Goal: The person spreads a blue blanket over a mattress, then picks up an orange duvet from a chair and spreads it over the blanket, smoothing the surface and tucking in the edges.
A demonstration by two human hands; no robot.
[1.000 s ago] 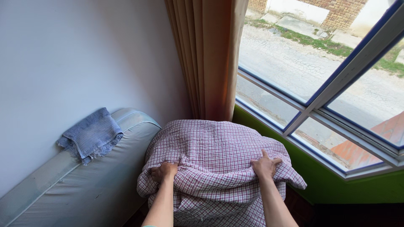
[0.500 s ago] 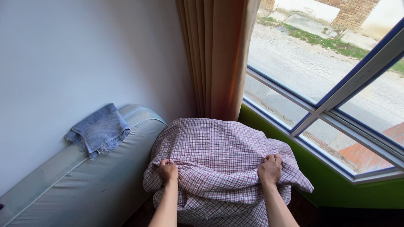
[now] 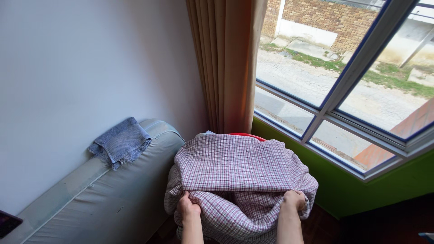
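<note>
A red and white checked cloth [image 3: 235,167] lies draped over a round object whose red rim [image 3: 246,134] shows at the back. My left hand [image 3: 188,209] grips the cloth's near edge on the left, fingers closed on the fabric. My right hand [image 3: 294,201] grips the same edge on the right. The upper layer of cloth is pulled toward me and bunched above a lower layer. What lies under the cloth is hidden.
A pale grey-green padded piece [image 3: 95,194] leans along the white wall at left, with a folded blue towel [image 3: 121,142] on top. A tan curtain [image 3: 224,63] hangs behind. A blue-framed window [image 3: 343,86] and green wall [image 3: 357,190] run along the right.
Both hands have drawn the cloth's edge toward me, uncovering the red rim at the back. My right hand went from spread fingers to a closed grip.
</note>
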